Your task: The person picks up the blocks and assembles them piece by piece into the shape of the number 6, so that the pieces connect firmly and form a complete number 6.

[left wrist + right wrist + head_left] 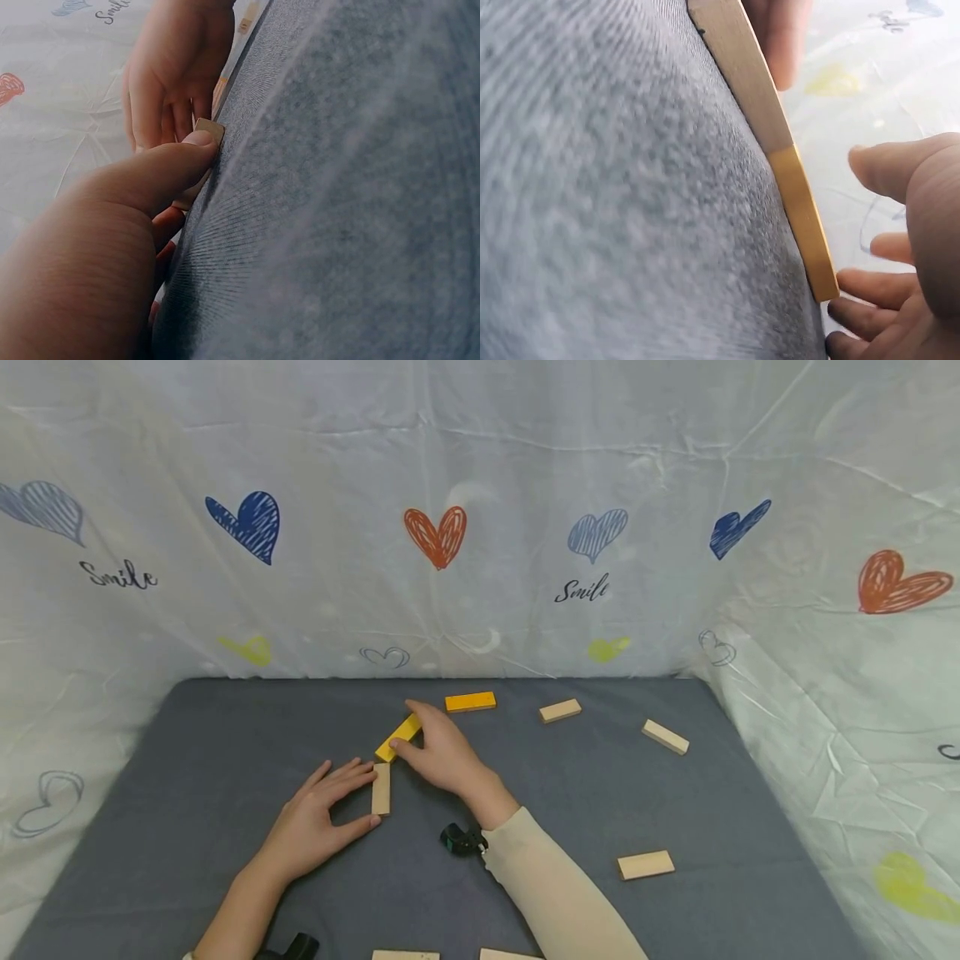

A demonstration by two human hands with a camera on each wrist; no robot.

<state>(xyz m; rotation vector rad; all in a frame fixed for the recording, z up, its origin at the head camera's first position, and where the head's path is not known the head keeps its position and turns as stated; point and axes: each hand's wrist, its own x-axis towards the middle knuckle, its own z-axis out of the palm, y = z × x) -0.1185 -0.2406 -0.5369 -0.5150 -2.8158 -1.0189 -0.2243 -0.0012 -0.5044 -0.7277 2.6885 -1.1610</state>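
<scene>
In the head view, a plain wooden block point(382, 793) lies on the grey cloth, pointing away from me. My left hand point(307, 827) pinches it between the thumb at its near end and the fingers at its far end. A yellow block point(386, 749) slants off from that far end, and in the right wrist view the yellow piece point(804, 217) meets the plain block point(742, 75) end to end. Around the yellow one is my right hand point(447, 756), its fingers touching the outer end while the thumb point(885, 169) is raised apart from it.
Beyond my right hand lies another yellow block point(470, 702). Plain blocks sit at the back point(560, 711), to the right point(665, 737) and at the front right point(647, 865). Two more blocks point(406, 956) are cut off at the bottom edge. A printed white sheet point(495, 468) hangs behind.
</scene>
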